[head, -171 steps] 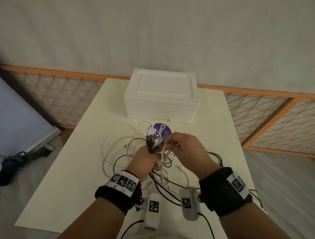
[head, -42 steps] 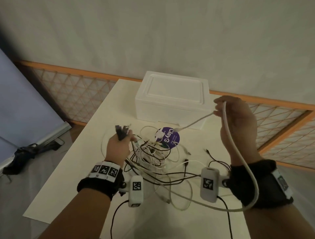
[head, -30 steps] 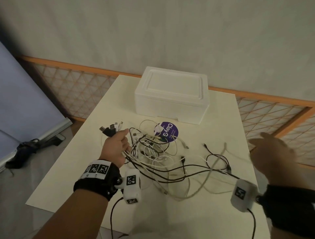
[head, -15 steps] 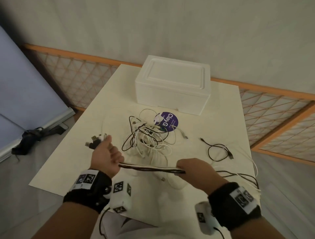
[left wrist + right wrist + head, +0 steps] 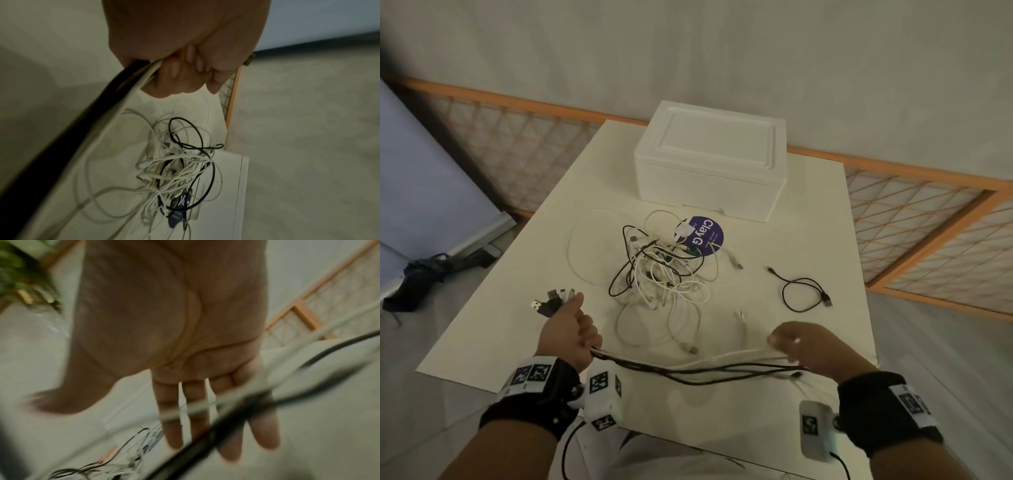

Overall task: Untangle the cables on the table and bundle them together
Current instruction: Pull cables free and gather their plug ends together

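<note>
Cables [image 5: 698, 368], black and white, stretch in a loose sheaf between both hands, long axis running left to right across the near edge of the bench [image 5: 517, 308], well nearer the person than the white foam box [image 5: 710, 164] at the far end. Left hand [image 5: 568, 334] is the anchor: fist wrapped tight round the sheaf, with USB plugs [image 5: 551, 299] fanning out past the thumb. From the left wrist view the curled fingers [image 5: 185, 68] clamp the black and white strands together. Right hand [image 5: 811, 349] sits at the other end, palm flat and fingers [image 5: 197, 410] straight, so that grip is loose, the strands just lying across them. Between the hands and the foam box lies the remaining tangle [image 5: 664, 274], by a purple sticker [image 5: 700, 236], and a single black cable [image 5: 803, 291] lies apart on its right. Next move looks like a sweep along the sheaf to straighten it; the right hand is better placed for it.
</note>
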Motion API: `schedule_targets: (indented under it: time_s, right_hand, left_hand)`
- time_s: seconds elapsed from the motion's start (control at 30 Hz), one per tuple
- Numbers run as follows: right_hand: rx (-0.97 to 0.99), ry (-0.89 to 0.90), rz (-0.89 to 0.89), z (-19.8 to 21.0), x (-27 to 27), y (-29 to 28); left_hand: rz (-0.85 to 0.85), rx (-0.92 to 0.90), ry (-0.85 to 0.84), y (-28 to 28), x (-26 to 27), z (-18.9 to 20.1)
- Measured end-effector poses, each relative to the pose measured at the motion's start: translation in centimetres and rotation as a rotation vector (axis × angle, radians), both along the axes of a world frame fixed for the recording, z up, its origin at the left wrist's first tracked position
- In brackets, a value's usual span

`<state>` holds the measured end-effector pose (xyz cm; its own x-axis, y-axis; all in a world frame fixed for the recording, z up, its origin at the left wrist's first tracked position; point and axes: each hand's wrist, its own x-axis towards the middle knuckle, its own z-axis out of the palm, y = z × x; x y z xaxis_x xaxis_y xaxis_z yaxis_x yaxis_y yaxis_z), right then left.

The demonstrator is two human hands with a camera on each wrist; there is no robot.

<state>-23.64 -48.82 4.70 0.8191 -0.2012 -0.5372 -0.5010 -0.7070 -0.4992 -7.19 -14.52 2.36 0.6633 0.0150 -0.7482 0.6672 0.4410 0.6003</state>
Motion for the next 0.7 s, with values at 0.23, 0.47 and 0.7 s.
schedule_targets:
  time_s: [0.23, 0.47, 0.7]
  right_hand:
    - [-0.578, -0.058, -0.12, -6.1, 3.0, -3.4]
    - [-0.514, -0.141, -0.131, -5.1, 4.4, -2.0]
    - [0.185, -0.648, -0.203, 2.2, 8.7, 9.5]
  left_hand:
    - [-0.06, -0.043, 0.029, -1.0, -0.7, 0.3]
    - [-0.136, -0.126, 0.041, -1.7, -0.2, 1.2]
    - [-0.285, -0.154, 0.055, -3.8, 0.4, 2.0]
